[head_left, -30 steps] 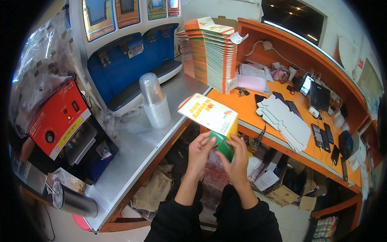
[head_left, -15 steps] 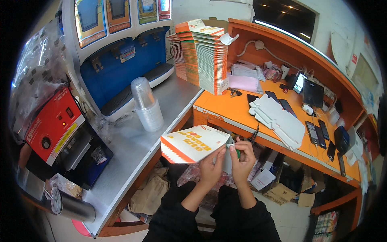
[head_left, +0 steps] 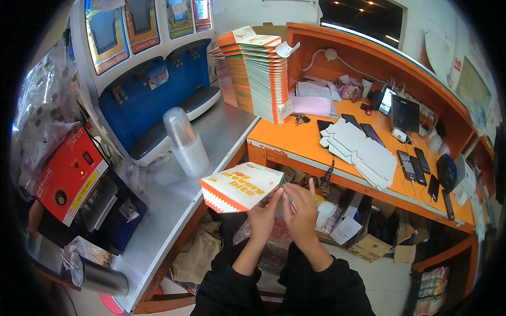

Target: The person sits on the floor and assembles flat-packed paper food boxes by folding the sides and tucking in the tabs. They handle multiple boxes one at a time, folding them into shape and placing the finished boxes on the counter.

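Observation:
A white paper food carton [head_left: 237, 185] with orange edges and yellow lettering is held over the gap between the two counters. My left hand [head_left: 262, 217] grips its near right end from below, the thumb along the edge. At that same end my right hand [head_left: 301, 211] has its thumb and fingers closed on the carton's folded edge, with one finger raised. The exact fold under my fingertips is hidden. Several flat white carton blanks [head_left: 361, 150] lie on the orange desk, to the right of my hands. A tall stack of folded cartons [head_left: 258, 79] stands behind.
On the left metal counter [head_left: 163, 210] stand nested clear plastic cups [head_left: 187, 147], a red-and-black sealing machine [head_left: 74, 179] and a steel tumbler [head_left: 100, 276]. A drink dispenser [head_left: 153, 95] rises behind. Several phones [head_left: 406, 166] with cables lie on the orange desk [head_left: 295, 139]. Cardboard boxes [head_left: 369, 245] sit below.
The carton's right end, gaping with a flap standing out before, now looks more closed. My right hand has shifted left against it and raised a finger. The view has shifted slightly.

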`<state>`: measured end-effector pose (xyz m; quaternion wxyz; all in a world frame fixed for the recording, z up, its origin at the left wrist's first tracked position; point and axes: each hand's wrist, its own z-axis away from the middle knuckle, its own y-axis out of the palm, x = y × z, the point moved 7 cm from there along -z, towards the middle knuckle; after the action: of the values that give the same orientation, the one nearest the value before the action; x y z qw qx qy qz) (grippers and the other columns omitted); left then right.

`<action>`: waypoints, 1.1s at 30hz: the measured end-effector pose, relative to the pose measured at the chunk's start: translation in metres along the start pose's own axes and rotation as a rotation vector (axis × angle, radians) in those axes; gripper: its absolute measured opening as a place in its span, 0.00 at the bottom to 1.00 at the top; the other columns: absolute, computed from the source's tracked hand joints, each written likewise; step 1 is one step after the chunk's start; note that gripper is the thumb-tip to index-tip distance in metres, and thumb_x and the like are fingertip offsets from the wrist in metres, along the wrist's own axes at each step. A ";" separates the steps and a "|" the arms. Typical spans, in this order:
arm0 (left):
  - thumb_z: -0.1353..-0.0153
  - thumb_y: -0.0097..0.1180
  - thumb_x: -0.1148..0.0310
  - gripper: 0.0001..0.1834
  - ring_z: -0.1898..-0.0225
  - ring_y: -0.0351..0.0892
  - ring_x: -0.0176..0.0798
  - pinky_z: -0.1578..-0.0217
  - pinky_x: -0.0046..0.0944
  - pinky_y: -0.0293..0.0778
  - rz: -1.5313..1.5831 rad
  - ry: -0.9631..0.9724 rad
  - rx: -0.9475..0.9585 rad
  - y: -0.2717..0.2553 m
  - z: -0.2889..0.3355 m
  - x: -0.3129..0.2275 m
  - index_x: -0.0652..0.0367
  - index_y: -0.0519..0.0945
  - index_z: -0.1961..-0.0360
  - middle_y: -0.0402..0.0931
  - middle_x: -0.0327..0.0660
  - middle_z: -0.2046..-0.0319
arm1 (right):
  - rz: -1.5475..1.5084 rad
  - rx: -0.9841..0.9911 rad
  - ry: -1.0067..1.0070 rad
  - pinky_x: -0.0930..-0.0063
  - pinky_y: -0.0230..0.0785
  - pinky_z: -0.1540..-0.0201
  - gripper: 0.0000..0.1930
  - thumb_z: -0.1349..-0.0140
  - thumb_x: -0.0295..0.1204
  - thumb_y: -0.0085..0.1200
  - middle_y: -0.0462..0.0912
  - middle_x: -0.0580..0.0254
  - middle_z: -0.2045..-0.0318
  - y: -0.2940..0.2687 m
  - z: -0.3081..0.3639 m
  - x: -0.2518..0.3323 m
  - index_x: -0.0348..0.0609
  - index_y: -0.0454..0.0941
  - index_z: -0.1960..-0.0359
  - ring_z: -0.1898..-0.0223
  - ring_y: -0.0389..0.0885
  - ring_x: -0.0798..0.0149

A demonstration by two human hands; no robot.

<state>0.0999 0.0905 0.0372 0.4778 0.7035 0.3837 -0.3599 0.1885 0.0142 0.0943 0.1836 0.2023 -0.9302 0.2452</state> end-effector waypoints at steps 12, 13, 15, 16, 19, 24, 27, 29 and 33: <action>0.38 0.52 0.66 0.12 0.74 0.74 0.22 0.73 0.22 0.69 0.008 -0.157 0.187 -0.010 -0.014 -0.001 0.65 0.80 0.64 0.78 0.36 0.74 | -0.065 0.165 -0.079 0.55 0.58 0.43 0.16 0.48 0.24 0.54 0.73 0.54 0.52 0.000 -0.003 0.015 0.44 0.77 0.56 0.48 0.68 0.51; 0.37 0.51 0.64 0.13 0.73 0.74 0.22 0.73 0.22 0.69 0.042 -0.268 0.260 -0.010 -0.013 0.004 0.64 0.80 0.65 0.78 0.35 0.74 | -0.054 0.167 -0.172 0.55 0.58 0.43 0.16 0.48 0.25 0.54 0.73 0.55 0.52 -0.003 -0.006 0.020 0.45 0.78 0.56 0.47 0.68 0.52; 0.34 0.43 0.54 0.21 0.69 0.76 0.24 0.70 0.24 0.71 0.102 -0.487 0.454 -0.006 -0.004 0.011 0.61 0.77 0.58 0.78 0.36 0.69 | -0.037 0.185 -0.342 0.55 0.57 0.42 0.16 0.50 0.31 0.58 0.75 0.61 0.53 -0.004 -0.007 0.031 0.49 0.78 0.56 0.48 0.70 0.55; 0.34 0.40 0.52 0.23 0.67 0.77 0.26 0.68 0.25 0.72 0.183 -0.578 0.447 -0.008 -0.001 0.012 0.62 0.76 0.55 0.78 0.38 0.67 | -0.044 0.263 -0.353 0.55 0.56 0.41 0.18 0.51 0.33 0.59 0.76 0.62 0.53 -0.001 -0.007 0.032 0.49 0.78 0.56 0.49 0.71 0.56; 0.34 0.27 0.43 0.34 0.59 0.78 0.34 0.61 0.31 0.75 0.494 -0.783 0.609 -0.002 0.009 -0.001 0.63 0.67 0.46 0.77 0.46 0.59 | 0.013 0.356 -0.367 0.57 0.58 0.44 0.20 0.59 0.40 0.64 0.79 0.65 0.64 0.000 -0.003 0.033 0.50 0.80 0.62 0.58 0.76 0.59; 0.36 0.43 0.53 0.21 0.61 0.77 0.32 0.60 0.29 0.73 0.021 -0.257 0.590 -0.016 -0.009 -0.033 0.63 0.74 0.58 0.78 0.43 0.63 | 0.032 -0.055 -0.117 0.67 0.62 0.66 0.11 0.56 0.34 0.65 0.71 0.63 0.82 -0.025 -0.012 0.004 0.42 0.77 0.78 0.78 0.68 0.64; 0.44 0.58 0.73 0.07 0.65 0.75 0.26 0.65 0.26 0.71 -0.163 -0.110 0.404 -0.019 -0.020 -0.030 0.62 0.73 0.66 0.78 0.39 0.67 | -0.089 -0.151 0.148 0.71 0.62 0.73 0.07 0.54 0.27 0.64 0.76 0.61 0.80 -0.026 -0.006 -0.016 0.40 0.77 0.76 0.78 0.73 0.58; 0.45 0.60 0.72 0.07 0.67 0.74 0.25 0.65 0.25 0.69 -0.136 0.032 0.227 -0.019 -0.022 -0.031 0.62 0.74 0.68 0.78 0.37 0.69 | -0.155 -0.151 0.226 0.71 0.64 0.71 0.07 0.54 0.27 0.64 0.77 0.60 0.78 -0.016 0.000 -0.017 0.41 0.79 0.75 0.76 0.75 0.58; 0.45 0.60 0.71 0.08 0.69 0.73 0.24 0.67 0.25 0.68 -0.205 0.113 0.033 -0.025 -0.022 -0.029 0.64 0.76 0.67 0.77 0.37 0.72 | -0.054 -0.057 0.078 0.72 0.66 0.68 0.07 0.54 0.25 0.63 0.80 0.61 0.74 -0.012 0.003 0.000 0.44 0.81 0.71 0.72 0.77 0.60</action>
<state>0.0682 0.1119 0.0595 0.4044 0.6878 0.4738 -0.3727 0.1931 0.0029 0.0962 0.2321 0.2122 -0.9230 0.2216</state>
